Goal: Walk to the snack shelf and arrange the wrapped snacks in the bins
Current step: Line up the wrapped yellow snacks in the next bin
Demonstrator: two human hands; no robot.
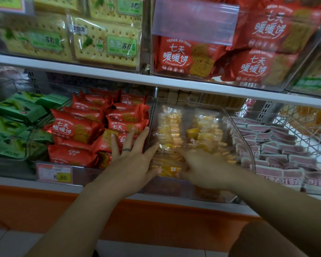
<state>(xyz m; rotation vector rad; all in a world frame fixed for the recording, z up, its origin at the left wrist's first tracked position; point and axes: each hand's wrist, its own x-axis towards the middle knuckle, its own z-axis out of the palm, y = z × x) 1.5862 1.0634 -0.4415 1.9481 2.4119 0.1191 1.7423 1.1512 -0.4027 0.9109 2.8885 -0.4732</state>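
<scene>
While left hand [135,160] is resting spread fingers [129,140] on red packs [76,128], blurred right hand [204,169], grip unclear, is rummaging yellow packs [170,130], risking spilling them.

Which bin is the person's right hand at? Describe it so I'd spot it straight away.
Look at the lower shelf, where see-through bins stand side by side. The right hand is at the clear bin that sits between the one with red packets and the one with mauve packets. It alone holds yellow snacks in see-through wrappers.
</scene>
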